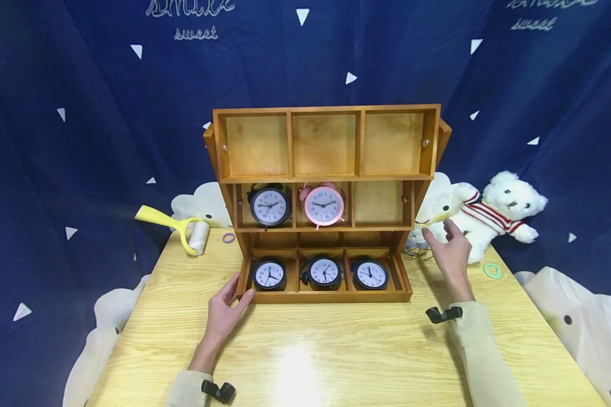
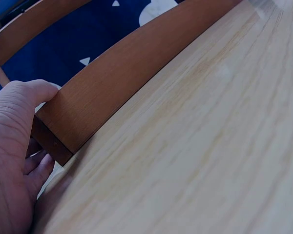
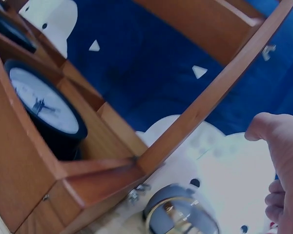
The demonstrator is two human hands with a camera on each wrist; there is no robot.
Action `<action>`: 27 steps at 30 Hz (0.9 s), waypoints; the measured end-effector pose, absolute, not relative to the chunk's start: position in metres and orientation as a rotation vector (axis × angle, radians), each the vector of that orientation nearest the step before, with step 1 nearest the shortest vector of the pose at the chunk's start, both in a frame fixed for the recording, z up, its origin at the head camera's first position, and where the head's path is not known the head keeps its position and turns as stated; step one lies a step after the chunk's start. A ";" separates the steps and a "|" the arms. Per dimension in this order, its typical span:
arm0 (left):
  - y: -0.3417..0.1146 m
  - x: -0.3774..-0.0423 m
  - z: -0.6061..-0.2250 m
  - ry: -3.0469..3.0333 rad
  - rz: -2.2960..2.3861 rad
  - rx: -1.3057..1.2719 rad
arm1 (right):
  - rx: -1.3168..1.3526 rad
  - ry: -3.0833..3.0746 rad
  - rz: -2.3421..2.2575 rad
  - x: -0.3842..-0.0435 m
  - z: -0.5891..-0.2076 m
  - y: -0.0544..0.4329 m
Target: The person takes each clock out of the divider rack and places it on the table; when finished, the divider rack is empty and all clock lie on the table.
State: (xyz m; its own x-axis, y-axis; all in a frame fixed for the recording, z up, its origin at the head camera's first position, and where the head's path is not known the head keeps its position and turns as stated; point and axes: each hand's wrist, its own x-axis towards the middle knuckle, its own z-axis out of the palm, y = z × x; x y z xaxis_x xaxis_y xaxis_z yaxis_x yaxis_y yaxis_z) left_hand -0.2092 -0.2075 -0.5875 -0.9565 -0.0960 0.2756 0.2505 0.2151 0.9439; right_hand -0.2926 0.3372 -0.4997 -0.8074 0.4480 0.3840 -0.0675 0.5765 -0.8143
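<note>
A three-tier wooden display shelf stands on the table, each tier split into three compartments. At its front left corner my left hand grips the bottom tier, thumb at the top edge and fingers round the side. My right hand is held in the air right of the shelf, thumb and fingers apart with nothing between them. In the middle tier stand a black alarm clock at left and a pink alarm clock in the centre. Three black alarm clocks fill the bottom tier.
Behind the right hand sits a white teddy bear in a striped top, with a green ring near it. A grey round thing with a gold-coloured rim lies beside the shelf. At left are a yellow-handled roller and a purple ring.
</note>
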 end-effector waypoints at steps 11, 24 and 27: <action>-0.208 -0.208 -0.585 -2.259 -1.786 -0.125 | -0.188 -2.081 1.294 -0.268 -0.470 0.327; -0.200 -0.194 -0.552 -2.262 -1.811 -0.116 | -0.016 -1.919 1.364 -0.232 -0.424 0.285; -0.199 -0.193 -0.551 -2.259 -1.823 -0.115 | 0.048 -1.908 1.350 -0.221 -0.409 0.269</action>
